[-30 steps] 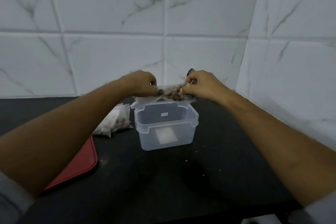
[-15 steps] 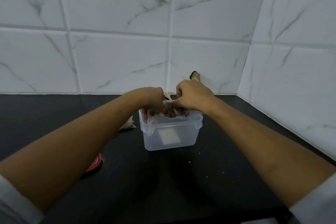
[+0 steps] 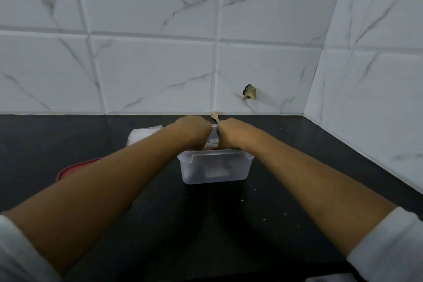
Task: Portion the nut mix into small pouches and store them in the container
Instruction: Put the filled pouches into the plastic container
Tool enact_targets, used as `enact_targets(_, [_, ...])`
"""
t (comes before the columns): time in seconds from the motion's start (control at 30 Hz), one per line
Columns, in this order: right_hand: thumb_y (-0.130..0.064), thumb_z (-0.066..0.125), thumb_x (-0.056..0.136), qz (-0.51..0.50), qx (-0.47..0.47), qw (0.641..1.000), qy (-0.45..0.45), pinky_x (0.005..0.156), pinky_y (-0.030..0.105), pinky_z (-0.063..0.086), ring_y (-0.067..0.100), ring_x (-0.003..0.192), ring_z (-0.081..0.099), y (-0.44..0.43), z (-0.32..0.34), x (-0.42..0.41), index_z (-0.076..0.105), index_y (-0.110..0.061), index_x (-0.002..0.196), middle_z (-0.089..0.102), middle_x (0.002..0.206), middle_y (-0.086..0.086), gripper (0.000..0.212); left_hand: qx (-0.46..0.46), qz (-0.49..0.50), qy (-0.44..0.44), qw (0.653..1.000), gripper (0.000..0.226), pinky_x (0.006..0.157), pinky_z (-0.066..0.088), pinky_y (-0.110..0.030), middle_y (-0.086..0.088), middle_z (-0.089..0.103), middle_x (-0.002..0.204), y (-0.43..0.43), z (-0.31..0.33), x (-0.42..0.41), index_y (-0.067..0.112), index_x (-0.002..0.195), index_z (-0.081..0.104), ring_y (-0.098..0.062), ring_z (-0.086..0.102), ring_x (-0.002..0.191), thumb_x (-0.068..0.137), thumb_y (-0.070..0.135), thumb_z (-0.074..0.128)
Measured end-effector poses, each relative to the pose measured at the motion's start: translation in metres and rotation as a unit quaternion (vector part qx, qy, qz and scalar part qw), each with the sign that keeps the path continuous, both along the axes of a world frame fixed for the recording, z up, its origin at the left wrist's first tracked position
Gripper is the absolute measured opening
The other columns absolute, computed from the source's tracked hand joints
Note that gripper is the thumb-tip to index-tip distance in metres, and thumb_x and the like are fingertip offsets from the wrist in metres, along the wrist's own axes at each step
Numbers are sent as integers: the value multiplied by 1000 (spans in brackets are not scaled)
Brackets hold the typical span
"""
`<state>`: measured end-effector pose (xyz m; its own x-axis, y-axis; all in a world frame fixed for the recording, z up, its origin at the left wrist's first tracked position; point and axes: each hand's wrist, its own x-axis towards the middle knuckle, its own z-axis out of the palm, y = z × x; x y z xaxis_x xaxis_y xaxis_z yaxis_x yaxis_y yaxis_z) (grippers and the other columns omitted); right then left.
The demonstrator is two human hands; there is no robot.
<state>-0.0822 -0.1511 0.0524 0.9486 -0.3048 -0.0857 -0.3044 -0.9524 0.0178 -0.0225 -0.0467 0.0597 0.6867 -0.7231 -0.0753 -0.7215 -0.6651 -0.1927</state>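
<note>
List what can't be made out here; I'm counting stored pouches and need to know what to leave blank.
All head view.
- Fingers of the left hand and right hand: hidden behind the hands' backs inside the container; grip unknowable.
- Pouch count inside: blurred by the frosted wall and covered by hands.
- Red lid: mostly behind the left forearm.
- White bag: partly behind the left arm, contents unseen.

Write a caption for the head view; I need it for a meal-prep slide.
Left hand and right hand reach into the clear container on the black counter, red lid at left.
</note>
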Motion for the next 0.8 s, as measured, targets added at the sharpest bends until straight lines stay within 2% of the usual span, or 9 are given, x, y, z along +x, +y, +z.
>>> enact_targets(0.07, [-21,70,96,6,5,999,41,61,26,42,14,69,53,-2,3,0,65,-13,97,60,88,4,10,45,-8,30,998,22,75,51,-32,-2,59,76,-1,-1,-1,15,74,58,-16,55,66,95,18,64])
enact_targets(0.13, [-20,69,97,20,15,998,55,56,23,42,14,71,57,-3,10,-4,69,-11,107,61,90,4,13,54,-21,65,996,8,77,56,-31,-6,71,92,-1,6,0,14,92,72,-20,64,75,94,17,65])
enact_targets(0.17, [-18,70,96,26,18,998,49,55,23,45,14,71,60,-4,17,-6,70,-11,111,61,90,4,16,47,-28,75,996,10,79,59,-32,-7,73,100,-1,10,2,18,98,74,-21,68,80,93,15,65])
enact_targets(0.23, [-14,73,93,41,35,998,15,51,24,50,16,67,66,-6,27,-8,70,-13,102,65,92,7,9,33,-48,85,995,19,81,61,-35,-6,73,101,0,17,3,31,90,70,-20,71,79,91,12,67])
enact_targets(0.3, [-7,71,94,52,88,995,7,56,26,56,18,70,70,-8,32,-9,70,-16,92,70,92,9,9,34,-49,133,989,18,75,62,-33,-3,71,92,-1,19,3,26,95,70,-16,69,72,93,9,64])
enact_targets(0.37, [-9,65,97,53,111,991,56,67,29,59,20,84,71,-10,26,-9,72,-16,103,71,101,7,11,65,-48,152,985,11,76,57,-33,-1,66,93,-3,16,1,18,101,67,-20,66,80,96,9,62])
enact_targets(0.5, [-18,61,101,38,72,991,106,74,27,49,13,84,60,-13,14,-6,71,-17,124,66,112,2,24,109,-31,126,985,30,87,51,-36,-8,66,122,-6,8,6,14,127,67,-26,63,107,98,19,63])
enact_targets(0.6, [-22,62,102,20,55,990,132,80,31,47,11,79,56,-11,11,0,66,-17,132,63,114,2,30,124,-27,132,983,33,92,52,-37,-8,65,123,-8,7,9,15,130,65,-26,63,110,98,23,63])
enact_targets(0.8, [-22,62,102,19,57,987,149,83,33,52,14,86,61,-9,12,1,67,-16,131,66,120,5,30,148,-41,126,980,34,85,45,-35,-5,60,117,-5,8,2,14,133,63,-24,58,106,100,24,60])
